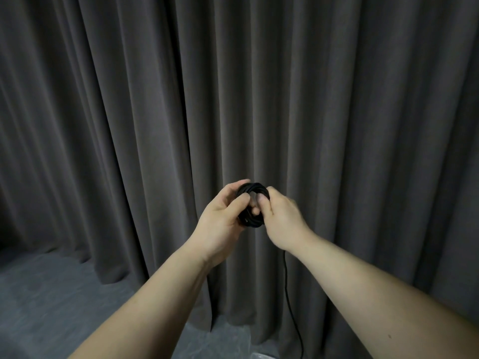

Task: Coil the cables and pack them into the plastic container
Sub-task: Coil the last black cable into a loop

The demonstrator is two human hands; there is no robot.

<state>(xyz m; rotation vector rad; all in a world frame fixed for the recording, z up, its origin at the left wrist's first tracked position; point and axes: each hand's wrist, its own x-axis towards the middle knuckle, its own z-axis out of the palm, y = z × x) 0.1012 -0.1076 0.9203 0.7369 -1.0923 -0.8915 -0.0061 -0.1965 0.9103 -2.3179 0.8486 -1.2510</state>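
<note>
A black cable coil [252, 189] is held up in front of me between both hands. My left hand [223, 216] grips the coil's left side, thumb across its front and fingers behind. My right hand [281, 220] pinches the coil's right side, its thumb inside the ring. A loose tail of the black cable [287, 288] hangs from under my right wrist down to the frame's bottom edge. A pale corner, perhaps the plastic container [261, 356], peeks in at the bottom edge; I cannot tell for sure.
A dark grey pleated curtain [155, 112] fills the whole background and reaches the floor. Grey carpet [46, 301] shows at the lower left and along the bottom.
</note>
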